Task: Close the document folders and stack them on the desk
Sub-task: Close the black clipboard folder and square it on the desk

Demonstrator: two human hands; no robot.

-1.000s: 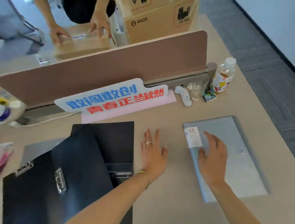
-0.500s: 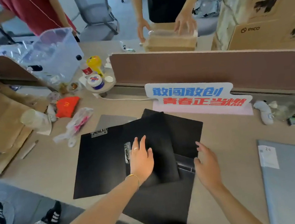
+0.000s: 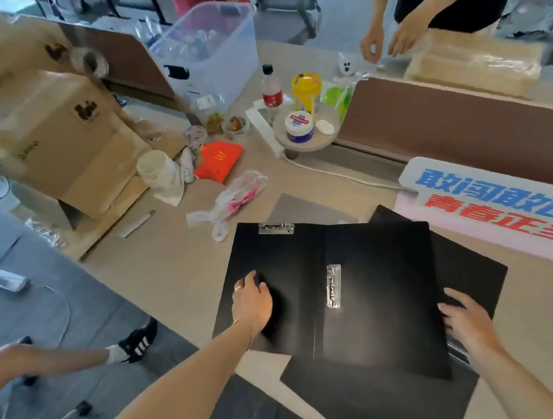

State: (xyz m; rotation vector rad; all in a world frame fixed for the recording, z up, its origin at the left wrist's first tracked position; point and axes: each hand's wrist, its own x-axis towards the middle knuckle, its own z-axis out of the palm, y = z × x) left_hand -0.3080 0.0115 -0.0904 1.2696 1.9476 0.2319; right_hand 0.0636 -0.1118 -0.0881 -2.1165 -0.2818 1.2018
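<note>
An open black folder lies flat on the beige desk, with a metal clip at its top left and another along its middle. A second black folder lies open beneath it, sticking out at the right and bottom. A grey folder peeks out behind them. My left hand rests palm down on the top folder's left flap, fingers curled. My right hand touches the top folder's right edge, fingers spread over the lower folder.
A blue and red lettered sign stands at the right before a brown divider. Plastic bags, a red pouch, a cup, bottles and cardboard boxes crowd the left. Another person's hands work beyond the divider.
My view has swung left, away from the closed grey-blue folder. My left hand moved from the folder's middle to its left flap; my right hand came to its right edge.
</note>
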